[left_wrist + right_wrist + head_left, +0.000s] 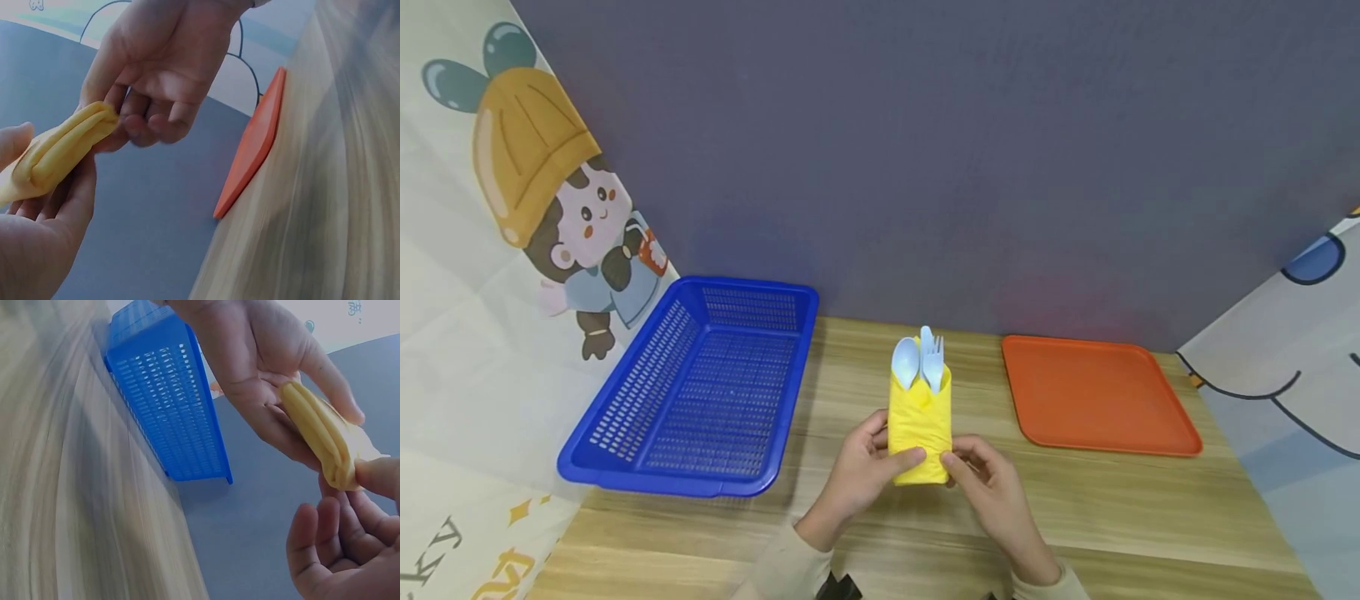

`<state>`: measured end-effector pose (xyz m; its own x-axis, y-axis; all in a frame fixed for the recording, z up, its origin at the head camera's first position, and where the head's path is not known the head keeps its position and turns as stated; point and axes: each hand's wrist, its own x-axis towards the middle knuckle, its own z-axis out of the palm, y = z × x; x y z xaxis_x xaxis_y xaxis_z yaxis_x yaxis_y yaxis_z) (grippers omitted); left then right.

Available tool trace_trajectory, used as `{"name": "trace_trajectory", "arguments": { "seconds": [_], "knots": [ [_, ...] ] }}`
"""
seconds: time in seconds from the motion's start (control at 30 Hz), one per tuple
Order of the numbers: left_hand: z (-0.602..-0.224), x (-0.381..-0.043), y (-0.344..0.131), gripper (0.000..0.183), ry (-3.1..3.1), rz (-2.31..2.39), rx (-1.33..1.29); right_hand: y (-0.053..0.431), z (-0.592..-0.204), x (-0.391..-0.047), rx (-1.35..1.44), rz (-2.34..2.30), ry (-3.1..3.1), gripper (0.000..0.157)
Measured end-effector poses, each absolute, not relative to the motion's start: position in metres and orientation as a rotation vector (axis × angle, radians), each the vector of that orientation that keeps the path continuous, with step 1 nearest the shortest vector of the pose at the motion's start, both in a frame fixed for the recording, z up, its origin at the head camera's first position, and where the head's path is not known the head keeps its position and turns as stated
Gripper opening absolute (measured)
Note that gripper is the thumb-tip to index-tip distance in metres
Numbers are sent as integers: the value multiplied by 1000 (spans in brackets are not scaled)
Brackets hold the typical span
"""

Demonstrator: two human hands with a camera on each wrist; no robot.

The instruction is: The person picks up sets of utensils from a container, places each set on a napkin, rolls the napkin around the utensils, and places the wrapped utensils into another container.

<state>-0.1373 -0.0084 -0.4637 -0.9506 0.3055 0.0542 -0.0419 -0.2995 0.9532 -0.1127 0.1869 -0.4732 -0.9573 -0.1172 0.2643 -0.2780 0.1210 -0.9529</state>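
Both hands hold up a folded yellow napkin (919,425) above the table. Tucked into its top are a pale blue spoon (906,358), a fork (933,367) and a knife (927,335), their heads sticking out. My left hand (867,467) grips the lower left part, thumb across the front and fingers behind. At the lower right corner my right hand (992,492) pinches the napkin between thumb and fingers. Both wrist views show the thick folded bottom edge of the napkin (72,147), (322,434); the cutlery is hidden there.
A blue plastic basket (808,367) with perforated walls stands on the left of the wooden table (880,550). To the right lies a flat orange tray (1097,396). A grey panel (925,167) rises behind, with cartoon-printed cloths at both sides.
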Motion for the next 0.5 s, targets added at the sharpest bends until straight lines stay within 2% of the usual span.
{"name": "trace_trajectory", "arguments": {
  "seconds": [0.5],
  "knots": [
    [-465, -135, -9, 52, 1746, 2389, 267, 181, -475, -113, 372, 2018, -2202, 8]
  ]
}}
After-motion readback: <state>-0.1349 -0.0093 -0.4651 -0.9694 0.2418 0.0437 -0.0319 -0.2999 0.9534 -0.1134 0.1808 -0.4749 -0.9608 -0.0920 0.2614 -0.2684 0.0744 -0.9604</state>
